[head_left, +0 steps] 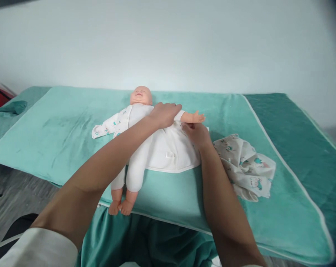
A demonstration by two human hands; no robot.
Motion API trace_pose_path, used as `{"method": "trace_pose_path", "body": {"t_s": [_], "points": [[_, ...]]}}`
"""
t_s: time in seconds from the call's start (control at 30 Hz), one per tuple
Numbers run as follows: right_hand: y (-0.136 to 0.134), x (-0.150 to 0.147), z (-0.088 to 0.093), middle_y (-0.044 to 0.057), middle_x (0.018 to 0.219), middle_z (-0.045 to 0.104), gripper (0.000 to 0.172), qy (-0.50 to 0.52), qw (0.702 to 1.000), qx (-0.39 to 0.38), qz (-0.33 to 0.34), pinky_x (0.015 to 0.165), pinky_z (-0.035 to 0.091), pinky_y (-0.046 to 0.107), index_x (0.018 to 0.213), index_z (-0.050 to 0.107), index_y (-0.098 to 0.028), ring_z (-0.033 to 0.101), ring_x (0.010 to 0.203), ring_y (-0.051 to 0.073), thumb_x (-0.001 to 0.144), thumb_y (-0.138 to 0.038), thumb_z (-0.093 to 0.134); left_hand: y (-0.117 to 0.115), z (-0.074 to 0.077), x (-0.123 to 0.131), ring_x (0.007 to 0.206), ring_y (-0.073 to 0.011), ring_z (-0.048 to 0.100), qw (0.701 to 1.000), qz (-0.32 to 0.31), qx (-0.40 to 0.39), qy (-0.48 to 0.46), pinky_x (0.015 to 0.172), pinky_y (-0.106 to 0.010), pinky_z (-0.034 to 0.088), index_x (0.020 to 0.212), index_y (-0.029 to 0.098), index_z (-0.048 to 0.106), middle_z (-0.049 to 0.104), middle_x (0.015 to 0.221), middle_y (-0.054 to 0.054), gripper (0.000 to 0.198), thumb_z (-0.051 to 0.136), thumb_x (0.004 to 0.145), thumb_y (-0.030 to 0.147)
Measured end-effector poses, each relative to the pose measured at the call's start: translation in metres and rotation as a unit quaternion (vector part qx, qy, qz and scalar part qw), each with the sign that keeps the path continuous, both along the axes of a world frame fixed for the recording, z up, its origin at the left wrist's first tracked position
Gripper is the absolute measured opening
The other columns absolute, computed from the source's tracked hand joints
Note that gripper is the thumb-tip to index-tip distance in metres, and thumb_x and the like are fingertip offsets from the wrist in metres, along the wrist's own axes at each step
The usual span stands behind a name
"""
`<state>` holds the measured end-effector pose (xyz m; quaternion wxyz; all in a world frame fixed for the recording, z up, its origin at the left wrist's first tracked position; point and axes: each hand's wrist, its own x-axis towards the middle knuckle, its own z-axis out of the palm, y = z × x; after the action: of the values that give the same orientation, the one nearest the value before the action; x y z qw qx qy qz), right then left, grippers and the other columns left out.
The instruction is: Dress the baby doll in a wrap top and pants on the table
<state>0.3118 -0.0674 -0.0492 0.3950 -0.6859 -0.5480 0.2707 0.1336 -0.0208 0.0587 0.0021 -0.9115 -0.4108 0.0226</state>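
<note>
A baby doll (140, 95) lies on its back on a teal mat (59, 129), head toward the wall. A white garment (168, 148) with a patterned sleeve (108, 126) is spread open under and around it. My left hand (165, 113) rests curled over the doll's shoulder and chest, pressing the white cloth. My right hand (196, 134) sits just below the doll's bare outstretched arm (193, 117), fingers pinched on the garment's edge.
A crumpled patterned cloth (247, 167) lies on the mat to the right of the doll. A darker teal cover (296, 148) spreads under the mat. A small folded teal cloth (12, 107) sits at the far left. A pale wall stands behind.
</note>
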Motion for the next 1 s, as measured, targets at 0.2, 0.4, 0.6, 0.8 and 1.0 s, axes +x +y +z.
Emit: {"method": "trace_pose_path", "body": {"t_s": [0.2, 0.4, 0.6, 0.8, 1.0], "points": [[-0.011, -0.011, 0.007, 0.004, 0.090, 0.070, 0.031, -0.166, 0.981, -0.056, 0.083, 0.070, 0.039, 0.034, 0.085, 0.055, -0.024, 0.062, 0.080, 0.022, 0.080, -0.048, 0.074, -0.002, -0.005, -0.003, 0.106, -0.0298, 0.069, 1.000, 0.002, 0.004, -0.010, 0.086, -0.042, 0.046, 0.127, 0.015, 0.060, 0.072, 0.119, -0.013, 0.041, 0.048, 0.090, 0.004], [-0.015, -0.015, 0.011, 0.005, 0.087, 0.069, 0.030, -0.170, 0.982, -0.056, 0.066, 0.076, 0.042, 0.037, 0.079, 0.055, -0.024, 0.063, 0.084, 0.026, 0.078, -0.046, 0.075, -0.004, -0.003, -0.005, 0.108, -0.0287, 0.067, 1.000, 0.006, 0.000, -0.013, 0.090, -0.041, 0.044, 0.128, 0.016, 0.060, 0.071, 0.121, -0.012, 0.043, 0.048, 0.089, 0.003], [-0.017, -0.012, 0.022, 0.000, 0.079, 0.065, 0.021, 0.190, 0.980, 0.030, 0.054, 0.075, 0.048, 0.035, 0.080, 0.058, -0.025, 0.061, 0.077, 0.020, 0.076, -0.042, 0.069, -0.004, 0.002, -0.009, 0.109, -0.0299, 0.069, 1.000, 0.008, -0.006, -0.029, 0.089, -0.041, 0.044, 0.127, 0.017, 0.061, 0.072, 0.124, -0.013, 0.040, 0.051, 0.090, 0.009], [-0.022, -0.001, 0.030, -0.007, 0.059, 0.039, 0.045, 0.432, 0.896, 0.101, -0.026, 0.051, 0.034, 0.028, 0.069, 0.041, -0.026, 0.036, 0.053, 0.012, 0.068, -0.045, 0.082, -0.009, 0.016, -0.013, 0.104, -0.0301, 0.070, 0.999, -0.010, 0.003, 0.051, 0.092, -0.044, 0.043, 0.121, 0.020, 0.068, 0.077, 0.114, -0.011, 0.039, 0.055, 0.087, 0.006], [-0.027, 0.006, 0.029, -0.003, 0.061, 0.036, 0.052, 0.423, 0.892, 0.156, 0.015, 0.063, 0.049, 0.042, 0.066, 0.034, -0.032, 0.046, 0.061, 0.022, 0.079, -0.054, 0.080, -0.013, 0.018, -0.013, 0.111, -0.0313, 0.067, 0.988, 0.040, 0.047, 0.140, 0.106, -0.050, 0.037, 0.106, 0.018, 0.079, 0.078, 0.108, -0.013, 0.031, 0.056, 0.088, 0.007]]}}
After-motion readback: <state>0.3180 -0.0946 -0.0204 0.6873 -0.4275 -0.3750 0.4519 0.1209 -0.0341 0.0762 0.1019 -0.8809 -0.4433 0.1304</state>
